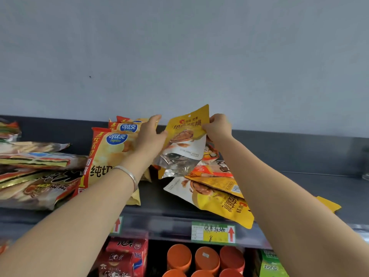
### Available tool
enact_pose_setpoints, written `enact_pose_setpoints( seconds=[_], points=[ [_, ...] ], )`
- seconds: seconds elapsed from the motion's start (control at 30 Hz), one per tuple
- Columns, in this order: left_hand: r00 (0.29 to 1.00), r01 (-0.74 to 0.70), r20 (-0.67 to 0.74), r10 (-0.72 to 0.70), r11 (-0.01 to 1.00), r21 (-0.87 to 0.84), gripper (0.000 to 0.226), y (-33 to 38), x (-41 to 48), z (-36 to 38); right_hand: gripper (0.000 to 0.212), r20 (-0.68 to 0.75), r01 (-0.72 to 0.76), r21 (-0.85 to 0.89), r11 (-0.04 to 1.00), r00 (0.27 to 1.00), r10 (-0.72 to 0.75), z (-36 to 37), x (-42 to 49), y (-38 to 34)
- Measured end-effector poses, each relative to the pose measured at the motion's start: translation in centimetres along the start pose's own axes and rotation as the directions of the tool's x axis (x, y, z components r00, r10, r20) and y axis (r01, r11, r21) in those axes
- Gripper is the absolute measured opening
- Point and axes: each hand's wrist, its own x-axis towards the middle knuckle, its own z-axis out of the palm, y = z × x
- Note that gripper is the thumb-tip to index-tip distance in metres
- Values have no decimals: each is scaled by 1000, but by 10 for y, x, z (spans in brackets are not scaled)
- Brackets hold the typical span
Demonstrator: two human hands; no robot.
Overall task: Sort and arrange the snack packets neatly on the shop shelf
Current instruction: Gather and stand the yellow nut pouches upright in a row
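We hold a flat yellow pouch (187, 132) upright at the centre of the frame, above the dark shelf (159, 198). Its glossy front is yellow at the top and white below, with a printed walnut. Our left hand (149, 134) grips the pouch's left edge, and our right hand (216, 127) pinches its upper right corner. Just beneath lies a loose heap of pouches (215, 194). Some are the same smooth yellow, and one is crinkled silver foil. The lowest hangs over the shelf's front lip. Left of centre stand puffy chip bags (107, 156), shiny yellow with red borders, one behind another. A thin silver bangle (129, 176) circles the left wrist. At far left, flat striped packets (34, 172) lie stacked. A green and yellow price label (212, 231) sits on the shelf edge. Round orange lids (206, 258) and red cartons (123, 256) fill the row below.
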Motion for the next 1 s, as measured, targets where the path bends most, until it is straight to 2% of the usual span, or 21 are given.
enact_pose_setpoints(
  seconds=[0.07,0.17,0.3,0.47,0.67,0.9,0.93,1.0],
  points=[
    [992,-22,128,9,995,98,48,0,-11,-2,17,21,12,-78,997,1000,-10,13,-1,4],
    [935,-18,354,-17,995,96,52,-6,-25,-1,10,99,20,-155,988,995,-5,34,-10,12],
    [877,39,475,-76,995,87,52,-11,-31,5,8,209,100,-265,959,977,-44,49,-11,14],
    [855,60,497,-149,980,190,55,-15,-27,13,25,230,147,-290,946,970,-80,30,-5,19],
    [924,21,363,-119,964,264,49,6,-16,18,21,220,162,-326,931,971,-92,10,-1,38],
    [929,-26,362,-81,959,282,49,15,-14,37,16,132,47,-383,923,991,4,-9,12,74],
    [928,-26,363,-86,956,291,49,14,-14,39,13,133,30,-386,922,991,24,-9,15,79],
    [929,-26,359,-94,949,314,51,12,-13,43,20,170,-8,-368,930,983,75,-7,18,85]
  ],
)
